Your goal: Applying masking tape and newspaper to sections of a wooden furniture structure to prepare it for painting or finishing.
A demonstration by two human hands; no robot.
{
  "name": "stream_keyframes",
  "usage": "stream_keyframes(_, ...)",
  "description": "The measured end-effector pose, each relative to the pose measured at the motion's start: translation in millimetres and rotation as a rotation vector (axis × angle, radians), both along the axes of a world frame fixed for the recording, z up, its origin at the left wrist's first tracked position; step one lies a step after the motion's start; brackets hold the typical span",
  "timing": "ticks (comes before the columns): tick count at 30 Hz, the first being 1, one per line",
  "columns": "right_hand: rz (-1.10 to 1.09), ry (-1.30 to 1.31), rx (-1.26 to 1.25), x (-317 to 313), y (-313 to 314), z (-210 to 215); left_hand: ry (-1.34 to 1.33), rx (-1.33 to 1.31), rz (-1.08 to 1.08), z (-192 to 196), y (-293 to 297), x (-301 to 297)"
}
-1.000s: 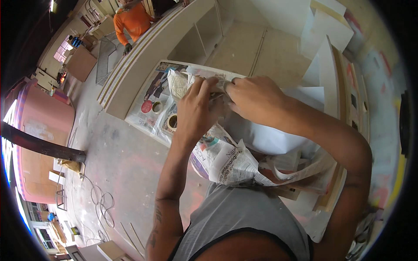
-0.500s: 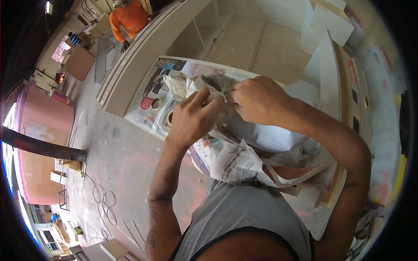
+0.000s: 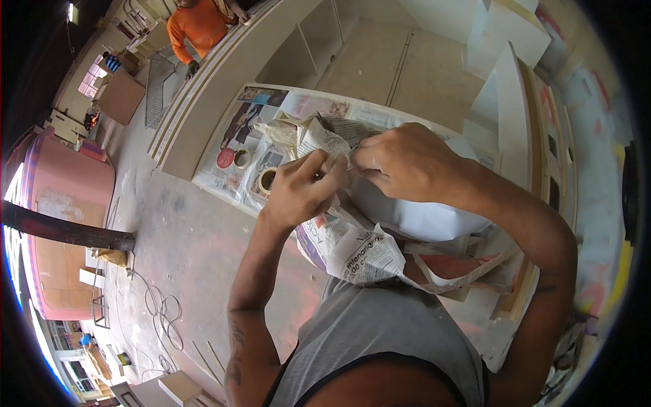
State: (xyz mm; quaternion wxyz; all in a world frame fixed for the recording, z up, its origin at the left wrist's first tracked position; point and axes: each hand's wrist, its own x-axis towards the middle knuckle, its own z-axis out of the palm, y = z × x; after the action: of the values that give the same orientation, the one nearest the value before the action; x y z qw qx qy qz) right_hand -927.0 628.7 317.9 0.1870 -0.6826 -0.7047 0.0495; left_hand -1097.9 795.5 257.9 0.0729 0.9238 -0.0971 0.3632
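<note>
My left hand (image 3: 303,188) and my right hand (image 3: 409,163) are close together over a table, both with bent, pinching fingers. Crumpled newspaper (image 3: 324,141) bunches at their fingertips, and both seem to grip it; the exact pinch is partly hidden. Below my right hand lies a smooth white rounded object (image 3: 424,211), partly covered by my forearm. More printed newspaper (image 3: 366,256) wraps its near side and hangs against my grey shirt. Beside my left hand, one tape roll (image 3: 267,180) lies on the table, with a smaller tape roll (image 3: 242,159) farther left.
Flat newspaper sheets (image 3: 237,129) cover the white tabletop. A long pale cabinet frame (image 3: 234,71) stands beyond, where a person in orange (image 3: 196,30) rests gloved and bare hands. A pink curved unit (image 3: 71,197) stands left, near a coiled cable (image 3: 161,312) on the floor.
My hands have moved slightly down and apart, still at the newspaper. The larger tape roll shows more fully beside my left hand. The person in orange has shifted, showing another hand.
</note>
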Motion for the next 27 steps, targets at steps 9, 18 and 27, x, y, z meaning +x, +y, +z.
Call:
stream_keyframes(9, 0.118, 0.026, 0.069, 6, -4, -6, -0.011, -0.016, -0.182, -12, 13, 3)
stream_keyframes(18, 0.148, 0.041, 0.056, 9, -4, -10, 0.066, -0.122, -0.271, -14, 19, 6)
stream_keyframes(27, 0.130, 0.072, 0.053, 23, -10, -15, 0.252, -0.533, -0.361, -4, 28, 7)
